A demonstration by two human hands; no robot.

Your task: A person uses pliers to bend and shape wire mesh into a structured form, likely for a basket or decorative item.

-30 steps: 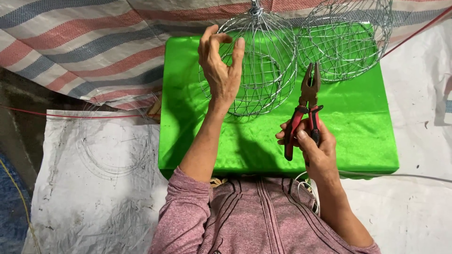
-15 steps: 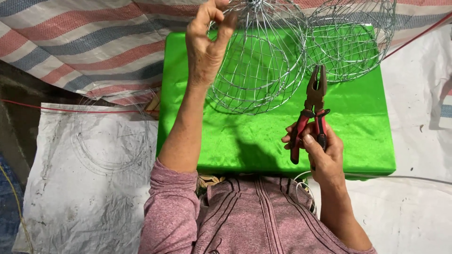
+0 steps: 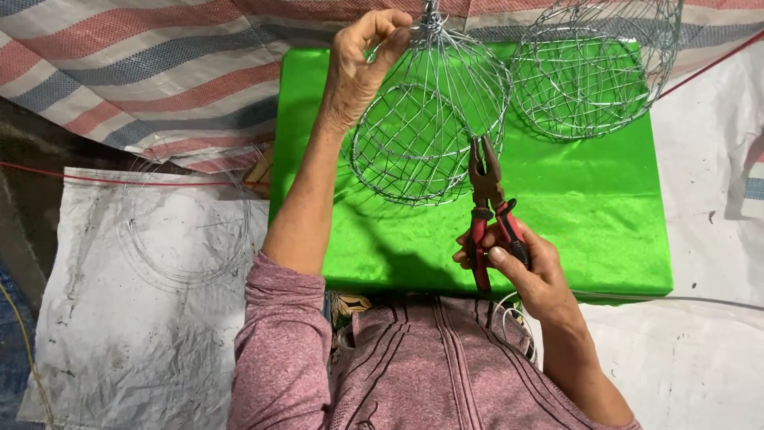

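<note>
- Leftmost, a grey-white woven sack (image 3: 151, 279) lies flat on the ground, with faint wire hoops resting on it; a striped tarpaulin (image 3: 143, 72) in red, white and blue spreads behind it.
- Next, the left hand (image 3: 358, 68) is raised at the far edge of the green-covered desk (image 3: 605, 231); its grip is pressed together, thumb and fingertips pinching the twisted top knot of a wire cage (image 3: 430, 127).
- Hanging from that pinch, the wire cage is bell-shaped: its long axis runs from the knot at the top of the view toward the person, and its wide round mouth tilts down over the green cloth, near it or perhaps just touching.
- Just right of the cage's lower edge, red-handled pliers (image 3: 487, 203) point away from the person, nose toward the cage's right-hand rim; the jaws look closed or nearly so, and the tip is just beside the wires, though I cannot tell whether it touches.
- Below them, the right hand (image 3: 517, 263) has its grip wrapped around both handles, fingers closed on them; this hand is the nearer one to the cage's open rim, while the left is at its knot.
- Farther right, a second wire cage (image 3: 593, 72) rests on its side on the green cloth, apart from both hands.
</note>
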